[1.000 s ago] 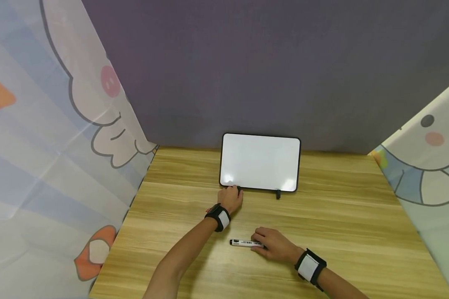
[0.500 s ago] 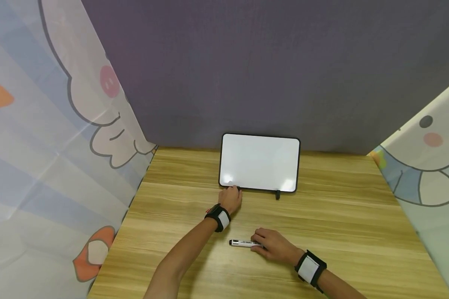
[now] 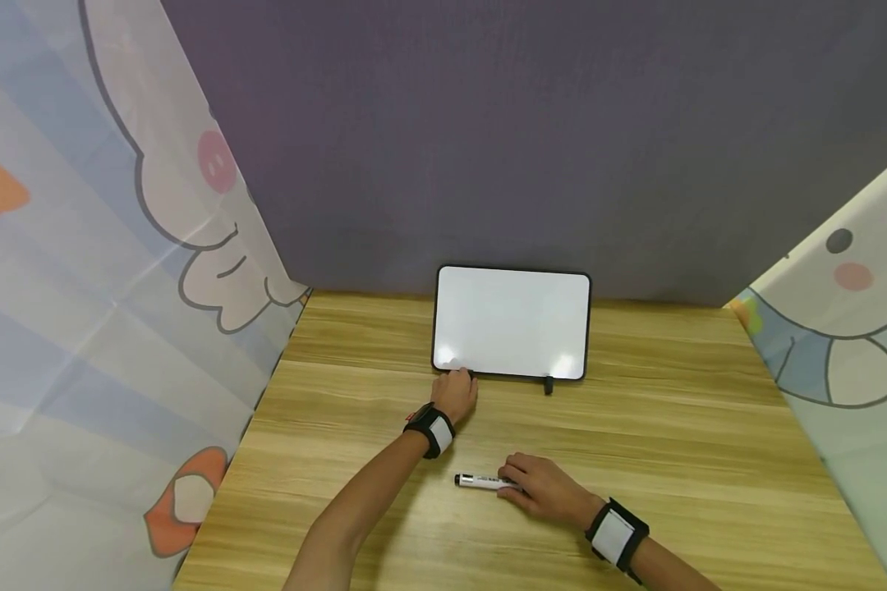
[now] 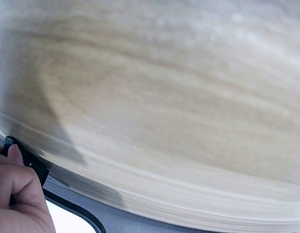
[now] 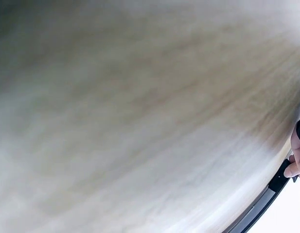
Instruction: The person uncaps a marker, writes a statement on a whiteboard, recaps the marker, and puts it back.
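A small whiteboard (image 3: pixel 512 322) with a black frame stands tilted back on black feet. In the head view my left hand (image 3: pixel 455 396) is at its lower left edge. The left wrist view shows this hand's thumb and curled fingers gripping one black foot (image 4: pixel 35 167). The other foot (image 3: pixel 549 384) shows under the board's right part. Nearer the front, my right hand (image 3: pixel 549 490) grips a white marker (image 3: pixel 477 482) by its right end; the marker lies level, black tip end pointing left. In the right wrist view only slivers of hand show at the right edge.
The wood-grain table (image 3: pixel 680 427) spreads around both hands. Behind the board rises a dark grey panel (image 3: pixel 488 148). Cartoon-printed cloths hang at the left (image 3: pixel 103 328) and right (image 3: pixel 850 328). Both wrists wear black bands with white patches.
Almost nothing differs. My right hand and the marker have shifted very slightly to the right; the left hand stays on the foot and the board stands as before.
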A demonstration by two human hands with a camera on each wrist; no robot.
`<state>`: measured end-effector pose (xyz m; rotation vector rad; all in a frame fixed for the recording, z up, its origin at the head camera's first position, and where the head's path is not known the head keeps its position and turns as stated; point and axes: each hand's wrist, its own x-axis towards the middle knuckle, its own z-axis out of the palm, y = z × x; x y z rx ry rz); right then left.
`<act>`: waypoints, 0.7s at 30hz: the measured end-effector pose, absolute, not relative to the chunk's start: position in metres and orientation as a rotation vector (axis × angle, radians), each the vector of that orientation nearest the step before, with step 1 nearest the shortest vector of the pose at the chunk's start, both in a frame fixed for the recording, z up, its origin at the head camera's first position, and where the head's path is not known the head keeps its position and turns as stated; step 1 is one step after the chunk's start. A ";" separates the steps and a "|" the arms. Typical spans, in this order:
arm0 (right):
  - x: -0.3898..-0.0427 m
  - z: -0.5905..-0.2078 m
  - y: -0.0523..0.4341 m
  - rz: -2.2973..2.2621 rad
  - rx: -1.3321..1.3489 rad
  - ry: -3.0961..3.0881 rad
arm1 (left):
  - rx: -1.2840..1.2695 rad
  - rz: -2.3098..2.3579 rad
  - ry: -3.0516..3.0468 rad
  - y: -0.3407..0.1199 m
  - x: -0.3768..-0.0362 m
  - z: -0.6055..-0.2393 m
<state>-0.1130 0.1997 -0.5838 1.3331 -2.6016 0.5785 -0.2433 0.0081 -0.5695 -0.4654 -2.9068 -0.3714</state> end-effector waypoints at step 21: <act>-0.107 -0.584 0.211 0.562 1.307 -2.599 | -0.486 -0.467 -2.855 0.005 -0.235 -0.569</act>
